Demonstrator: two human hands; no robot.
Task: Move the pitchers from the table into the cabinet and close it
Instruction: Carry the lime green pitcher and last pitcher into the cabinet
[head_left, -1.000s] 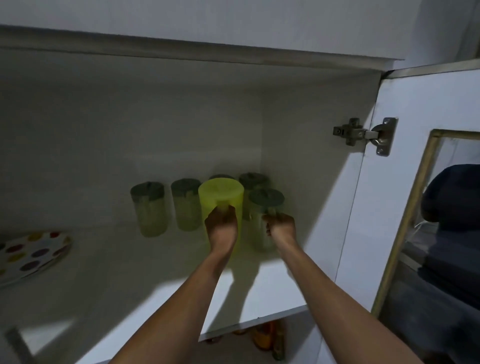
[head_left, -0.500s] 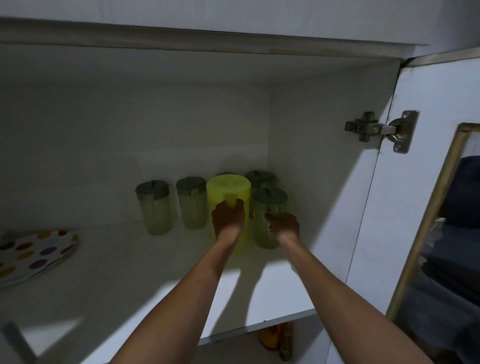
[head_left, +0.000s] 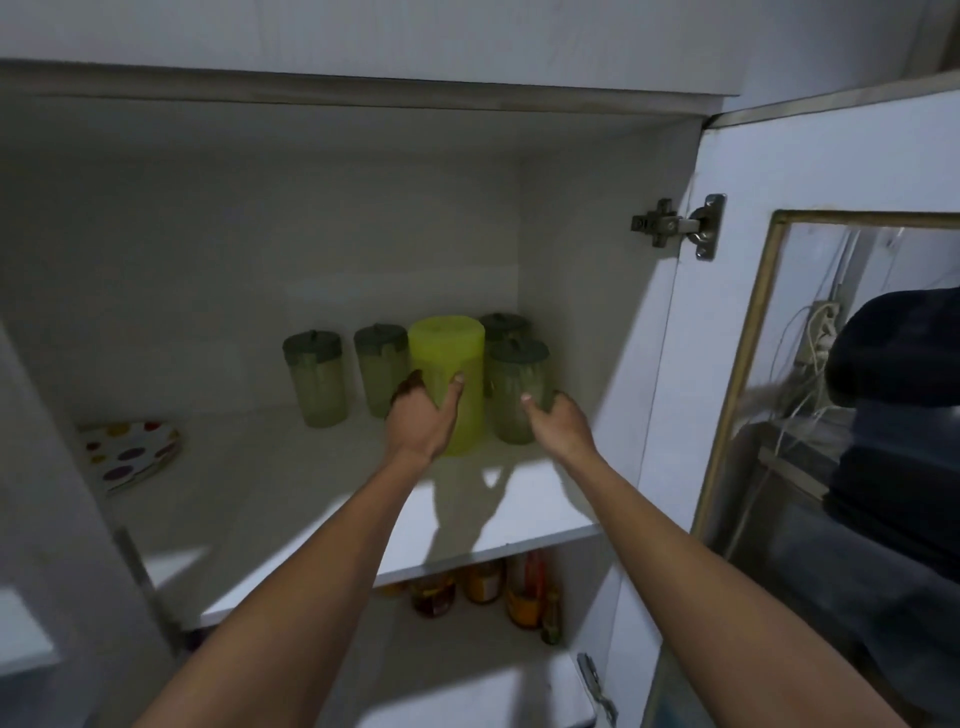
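Observation:
A yellow-green pitcher (head_left: 451, 364) stands upright on the white cabinet shelf (head_left: 311, 483). Right beside it is a clear pitcher with a dark green lid (head_left: 517, 384), and another lidded pitcher (head_left: 503, 325) stands behind. Two more lidded pitchers (head_left: 315, 379) (head_left: 379, 366) stand to the left. My left hand (head_left: 421, 421) is spread against the yellow pitcher's lower front, thumb and fingertips resting on it without wrapping it. My right hand (head_left: 558, 423) is open just in front of the clear pitcher, fingers apart. The cabinet door (head_left: 727, 364) with a glass pane hangs open on the right.
A polka-dot plate (head_left: 130, 454) lies at the shelf's left. Bottles and jars (head_left: 483, 587) fill the shelf below. The hinge (head_left: 675, 226) juts out at the right wall. A second door edge (head_left: 62, 519) is at the left.
Both hands have loosened from the pitchers they gripped and drawn back slightly, fingers now spread. The view has tilted down, showing the lower shelf.

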